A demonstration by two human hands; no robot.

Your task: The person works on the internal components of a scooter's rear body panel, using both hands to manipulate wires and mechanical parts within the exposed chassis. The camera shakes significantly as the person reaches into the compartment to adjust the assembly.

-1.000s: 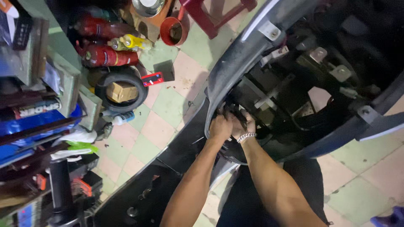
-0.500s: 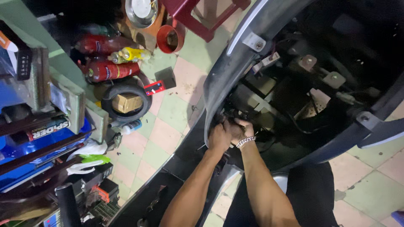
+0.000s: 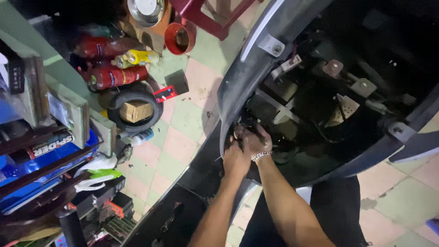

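Observation:
A stripped scooter stands over the tiled floor, its grey body panel (image 3: pixel 247 68) curving down to my hands. My left hand (image 3: pixel 235 161) and my right hand (image 3: pixel 254 138), with a metal bracelet at the wrist, are pressed together just under the panel's lower edge. The greasy fingers of both curl around a small dark part (image 3: pixel 242 124) inside the frame; what it is stays hidden in shadow. Bare brackets and bolts (image 3: pixel 334 68) of the frame show to the right. My dark trouser leg is below.
On the left a small tyre (image 3: pixel 153 114) holds a cardboard box, beside red extinguishers (image 3: pixel 112 77) and a yellow bottle (image 3: pixel 139 56). A red stool (image 3: pixel 206 16), a red pot (image 3: pixel 180 39) and a metal bowl (image 3: pixel 146 9) stand beyond. Crowded shelves (image 3: pixel 45 151) fill the left edge.
Both hands stay together at the same spot under the panel edge. The fingers shift slightly, and the view has tilted a little.

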